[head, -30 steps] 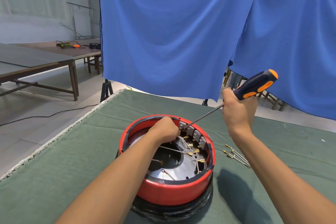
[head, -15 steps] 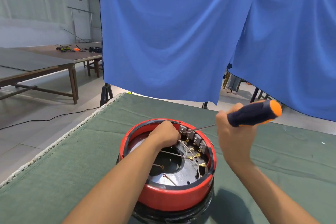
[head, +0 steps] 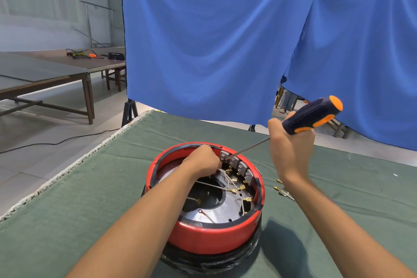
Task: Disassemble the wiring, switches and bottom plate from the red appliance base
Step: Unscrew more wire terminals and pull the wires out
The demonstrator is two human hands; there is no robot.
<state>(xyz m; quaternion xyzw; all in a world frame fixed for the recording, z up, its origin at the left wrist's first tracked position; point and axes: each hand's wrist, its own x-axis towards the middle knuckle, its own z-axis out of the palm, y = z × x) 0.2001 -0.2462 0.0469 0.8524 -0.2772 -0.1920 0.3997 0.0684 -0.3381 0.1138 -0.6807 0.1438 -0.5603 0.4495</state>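
In the upper left of the frame I saw long wooden tables [head: 45, 74] with a few tools lying on the far one, and a black cable [head: 56, 142] trailing over the floor below them. A blue cloth [head: 214, 40] hung across the top centre and right. The green-covered surface [head: 90, 187] filled the lower half. My left hand [head: 202, 161] reached into the far side of the red appliance base [head: 209, 239], which stood low in the centre of the frame on a black ring; its fingers were curled down by the wiring [head: 228, 181], though I could not tell what they gripped. Inside the base lay the grey bottom plate [head: 222, 211], with thin wires ending in brass terminals strewn across it. A row of grey switches [head: 237, 165] lined the inner wall at the upper right of the rim. The tip of the screwdriver [head: 311, 117] met the switches just beside my left hand, its shaft slanting up to the right. My right hand [head: 291, 146] was closed round its black and orange handle at centre right. Loose brass terminals [head: 281, 189] lay on the surface right of the base.
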